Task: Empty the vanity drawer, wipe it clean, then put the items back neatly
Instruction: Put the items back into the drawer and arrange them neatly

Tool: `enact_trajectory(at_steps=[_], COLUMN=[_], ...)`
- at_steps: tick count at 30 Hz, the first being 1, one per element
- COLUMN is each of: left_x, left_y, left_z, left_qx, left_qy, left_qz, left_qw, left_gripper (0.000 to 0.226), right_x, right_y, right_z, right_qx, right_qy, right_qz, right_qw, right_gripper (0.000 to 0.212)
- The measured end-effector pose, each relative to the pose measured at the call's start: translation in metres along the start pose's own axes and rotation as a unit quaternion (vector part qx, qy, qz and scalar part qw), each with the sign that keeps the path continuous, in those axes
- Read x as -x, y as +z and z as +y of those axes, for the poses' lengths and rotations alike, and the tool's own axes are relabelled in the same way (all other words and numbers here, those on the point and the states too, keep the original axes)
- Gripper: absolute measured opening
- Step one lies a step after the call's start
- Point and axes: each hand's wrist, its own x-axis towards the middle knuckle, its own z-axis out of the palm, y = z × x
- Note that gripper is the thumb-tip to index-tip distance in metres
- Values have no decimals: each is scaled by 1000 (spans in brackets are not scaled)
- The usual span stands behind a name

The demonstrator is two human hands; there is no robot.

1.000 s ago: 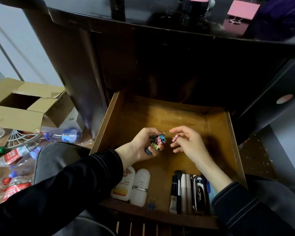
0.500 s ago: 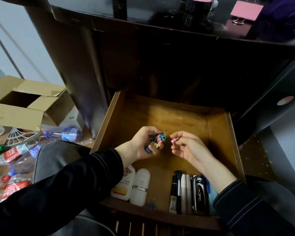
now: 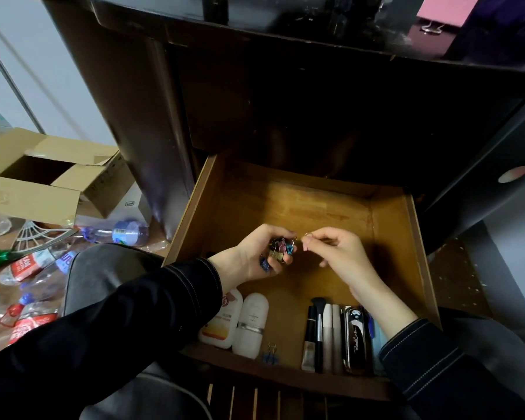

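Head view: the only angle I had, looking down into the open drawer [image 3: 390,225] under the dark vanity [image 3: 315,116].
Left hand [image 3: 252,256]: its fingers were curled round a bunch of coloured binder clips [image 3: 281,250], held above the bare middle of the drawer floor.
Right hand [image 3: 341,253]: thumb and forefinger pinched a single pink clip [image 3: 306,245] just beside the bunch. I could not tell which part of it they gripped.
Front row: white bottles [image 3: 250,324] lay at the front left. A brush [image 3: 318,322], tubes [image 3: 331,334] and a dark case [image 3: 355,338] lay side by side at the front right, with one blue clip [image 3: 269,355] between the two groups.
Stage, to my eye: putting back, with the clips not yet placed.
Risk, spill: so many small clips sat in one fist that a careless release could scatter them across the drawer floor and spoil the order.
Risk, slip: the pink clip was tiny and held only at the fingertips, so it could drop or snap shut on a finger.
Risk, sleeves: the left sleeve [image 3: 164,298] hung over the bottles and the right forearm [image 3: 376,301] over the case. Drawn back low, either could knock the row askew.
Risk, floor: a clip bouncing over the drawer wall could vanish among the cardboard box [image 3: 43,183] and plastic bottles [image 3: 115,233] on the floor.
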Motion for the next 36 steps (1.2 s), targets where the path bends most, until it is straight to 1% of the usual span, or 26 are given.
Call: enact_trajectory(at_steps=[1, 2, 4, 6, 9, 11, 12, 16, 18, 22, 28, 32, 36], left_x=[0, 0, 0, 0, 0, -1, -1, -2, -3, -1, 0, 0, 0], left_y=[0, -1, -2, -2, -1, -1, -2, -2, -2, 0, 0, -1, -1], left_z=[1, 1, 2, 2, 2, 1, 0, -1, -1, -1, -2, -2, -3], left_qx=[7, 12, 15, 13, 7, 7, 5, -10, -14, -11, -13, -10, -16], left_qy=[7, 13, 18, 16, 10, 7, 5, 6, 5, 1, 4, 4, 2], left_qz=[14, 28, 48, 53, 49, 44, 42, 42, 48, 49, 51, 52, 56], left_qw=[1000, 999, 999, 998, 999, 999, 999, 999, 999, 999, 999, 999, 998], left_gripper=[10, 11, 11, 12, 14, 13, 13, 13, 14, 14, 14, 15, 16], right_x=[0, 1, 8, 17, 30, 35, 37, 43, 44, 46, 44, 43, 44], right_y=[-3, -6, -4, 5, 22, 29, 31, 33, 35, 37, 39, 39, 39], right_z=[2, 4, 8, 11, 18, 23, 23, 22, 21, 22, 27, 27, 26], right_qx=[30, 60, 91, 136, 269, 366, 399, 452, 481, 488, 472, 456, 444], right_qy=[-9, -14, -6, -12, -36, -65, -77, -89, -96, -96, -88, -75, -62], right_qz=[0, -22, -126, -238, -339, -371, -378, -415, -415, -415, -414, -413, -425], right_qw=[999, 998, 988, 962, 901, 851, 832, 785, 767, 762, 773, 785, 787], right_gripper=[14, 14, 11, 9, 15, 10, 8, 16, 18, 24, 21, 25, 30])
